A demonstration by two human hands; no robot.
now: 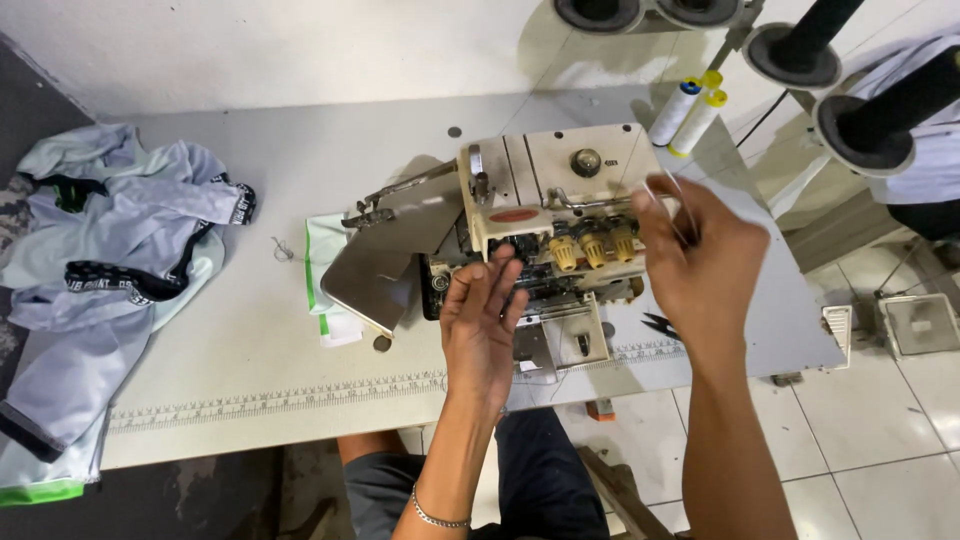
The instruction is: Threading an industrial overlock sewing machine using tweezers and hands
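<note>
Head view, left hand [482, 318] open at one overlock machine [548, 225], right hand [700, 258] pinching thread [664, 196], three yellow dials [594, 249], two spools [688, 115]

A small red oval label [513, 215] sits on the cream sewing machine's [560, 165] front face; no packages, signs or screens

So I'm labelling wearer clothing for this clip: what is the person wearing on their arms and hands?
Both forearms are bare, no sleeves in view. The left hand has no glove; a thin silver chain bracelet circles that wrist. The right hand is also ungloved, with no jewellery visible.
</note>
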